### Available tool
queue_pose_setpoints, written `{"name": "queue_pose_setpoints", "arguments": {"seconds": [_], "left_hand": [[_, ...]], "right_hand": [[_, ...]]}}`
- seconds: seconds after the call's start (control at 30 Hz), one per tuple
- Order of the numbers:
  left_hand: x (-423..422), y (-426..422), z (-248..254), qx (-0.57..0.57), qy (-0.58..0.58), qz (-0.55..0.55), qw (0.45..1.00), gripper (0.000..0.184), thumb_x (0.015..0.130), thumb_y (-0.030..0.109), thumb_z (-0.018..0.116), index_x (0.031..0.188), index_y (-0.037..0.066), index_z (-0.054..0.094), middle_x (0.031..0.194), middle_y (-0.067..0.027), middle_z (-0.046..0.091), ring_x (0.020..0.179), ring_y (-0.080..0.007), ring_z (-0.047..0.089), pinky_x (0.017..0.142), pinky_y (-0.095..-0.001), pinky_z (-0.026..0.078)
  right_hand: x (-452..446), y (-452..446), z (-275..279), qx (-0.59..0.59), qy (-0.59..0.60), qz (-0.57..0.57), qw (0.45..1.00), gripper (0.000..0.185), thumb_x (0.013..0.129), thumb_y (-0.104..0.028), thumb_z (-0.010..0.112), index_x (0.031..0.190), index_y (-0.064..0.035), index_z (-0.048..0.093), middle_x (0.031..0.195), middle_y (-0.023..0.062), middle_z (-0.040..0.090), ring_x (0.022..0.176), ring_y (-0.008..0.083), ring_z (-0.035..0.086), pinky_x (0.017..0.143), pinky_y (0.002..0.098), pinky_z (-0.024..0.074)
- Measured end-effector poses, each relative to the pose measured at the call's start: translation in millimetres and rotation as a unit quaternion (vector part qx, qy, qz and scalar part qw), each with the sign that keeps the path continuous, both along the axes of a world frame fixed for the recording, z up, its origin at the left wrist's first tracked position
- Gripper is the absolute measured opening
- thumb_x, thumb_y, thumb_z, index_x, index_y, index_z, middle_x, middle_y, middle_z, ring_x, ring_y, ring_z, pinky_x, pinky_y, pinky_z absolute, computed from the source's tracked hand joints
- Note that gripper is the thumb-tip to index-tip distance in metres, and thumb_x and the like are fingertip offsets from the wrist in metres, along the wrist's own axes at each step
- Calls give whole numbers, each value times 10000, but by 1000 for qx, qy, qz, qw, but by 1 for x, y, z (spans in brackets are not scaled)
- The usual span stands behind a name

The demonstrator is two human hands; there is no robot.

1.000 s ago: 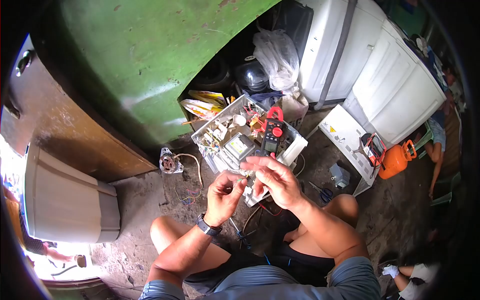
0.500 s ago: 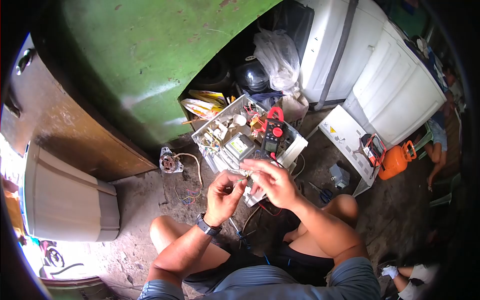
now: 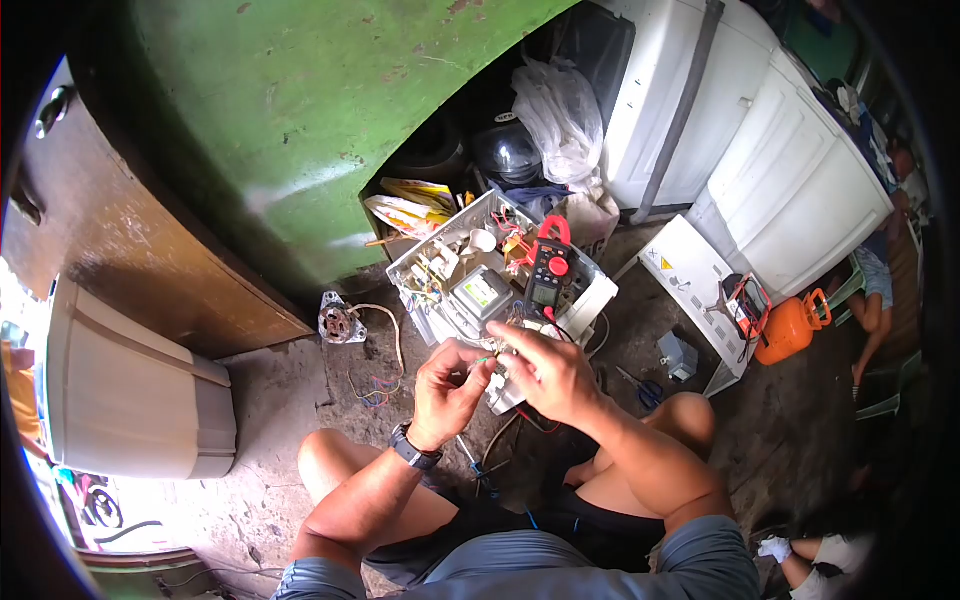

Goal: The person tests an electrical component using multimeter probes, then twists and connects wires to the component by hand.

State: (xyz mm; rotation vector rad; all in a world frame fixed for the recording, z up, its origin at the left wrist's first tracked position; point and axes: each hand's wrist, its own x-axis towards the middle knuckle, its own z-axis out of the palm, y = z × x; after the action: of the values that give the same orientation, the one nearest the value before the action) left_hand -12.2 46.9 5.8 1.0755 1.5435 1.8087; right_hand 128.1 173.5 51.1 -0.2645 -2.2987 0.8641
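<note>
My left hand (image 3: 447, 397) pinches a small green piece (image 3: 482, 360), perhaps a wire end, between thumb and fingertips. Close beside it, my right hand (image 3: 553, 377) has its index finger stretched out and its thumb and other fingers bent toward the same spot; what they grip is too small to make out. Just beyond both hands stands a white casing (image 3: 603, 292) full of wires and parts, with a grey box (image 3: 481, 294) inside. A red and black clamp meter (image 3: 549, 268) rests on the casing.
A motor with a cable (image 3: 341, 321) lies on the floor at left. To the right are scissors (image 3: 646, 388), a grey block (image 3: 678, 356), a white panel (image 3: 690, 285) and an orange tank (image 3: 790, 330). Other people's limbs show at the right edge.
My right hand has drawn its fingers closer to my left fingertips, with the index finger now straighter. My left hand keeps its pinch. The view has shifted slightly.
</note>
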Motion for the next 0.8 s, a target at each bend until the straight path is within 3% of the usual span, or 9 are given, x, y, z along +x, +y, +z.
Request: {"name": "queue_pose_setpoints", "arguments": {"seconds": [0.13, 0.23, 0.33, 0.4, 0.5, 0.57, 0.7, 0.77, 0.8], "left_hand": [[-6, 0, -3, -4, 27, 12, 1000, 90, 932, 131, 750, 933, 50, 710, 837, 25, 588, 763, -47, 524, 669, -232, 431], [-6, 0, -8, -5, -29, -1, 1000, 98, 934, 136, 750, 940, 46, 713, 840, 22, 594, 759, -49, 524, 677, -229, 431], [-3, -1, -6, 3, -61, -33, 998, 51, 938, 50, 725, 953, 31, 680, 915, 7, 621, 824, -46, 543, 730, -223, 432], [-2, -2, -1, -9, -25, -23, 999, 50, 935, 53, 729, 951, 33, 686, 912, 10, 615, 819, -46, 537, 725, -223, 427], [-2, 0, 3, -15, 13, -3, 1000, 77, 930, 101, 746, 949, 39, 705, 879, 15, 606, 783, -45, 532, 699, -222, 427], [-2, -1, 5, -11, 16, 7, 1000, 113, 928, 146, 760, 949, 43, 718, 849, 18, 604, 752, -44, 531, 679, -222, 433], [-5, -3, 2, -41, -10, -17, 999, 50, 935, 61, 727, 940, 31, 688, 894, 17, 592, 827, -50, 532, 727, -227, 425], [-5, -3, -1, -33, -28, -26, 999, 52, 937, 59, 725, 939, 27, 684, 896, 15, 593, 833, -51, 534, 735, -229, 428], [-4, -3, 0, -33, -29, -28, 999, 50, 937, 53, 720, 938, 23, 680, 898, 10, 596, 839, -56, 539, 744, -233, 433]], "right_hand": [[2, -4, -5, 109, 6, -28, 994, 292, 948, -91, 650, 1231, -25, 625, 955, 144, 725, 694, 249, 700, 588, 353, 541], [8, -4, 2, -494, 41, 137, 858, 193, 1041, -147, 568, 1169, -11, 620, 940, 44, 711, 638, 45, 578, 553, 208, 465], [2, -5, -1, -502, 82, 131, 851, 215, 1020, -121, 591, 1203, -14, 624, 978, 82, 731, 647, 76, 609, 568, 257, 503], [-2, -4, -7, -167, 47, 26, 985, 287, 982, -115, 634, 1252, -19, 623, 1033, 119, 740, 685, 141, 672, 610, 303, 543], [-1, -6, -5, 114, 23, -26, 993, 389, 900, -87, 685, 1278, -26, 621, 1013, 153, 730, 767, 306, 714, 689, 395, 566], [1, -10, -2, 108, -18, -41, 993, 356, 892, -79, 683, 1240, -27, 631, 973, 157, 726, 782, 323, 716, 700, 424, 565], [6, -4, -2, -12, -24, -45, 999, 256, 944, -110, 662, 1186, -37, 621, 959, 137, 726, 718, 247, 710, 625, 348, 552], [10, -1, -3, -516, 4, 127, 847, 198, 1025, -126, 580, 1203, -43, 609, 987, 99, 731, 693, 143, 688, 591, 260, 526], [10, 0, -3, -515, 3, 127, 848, 198, 1025, -126, 580, 1203, -43, 609, 987, 99, 731, 693, 143, 688, 591, 260, 526]]}}
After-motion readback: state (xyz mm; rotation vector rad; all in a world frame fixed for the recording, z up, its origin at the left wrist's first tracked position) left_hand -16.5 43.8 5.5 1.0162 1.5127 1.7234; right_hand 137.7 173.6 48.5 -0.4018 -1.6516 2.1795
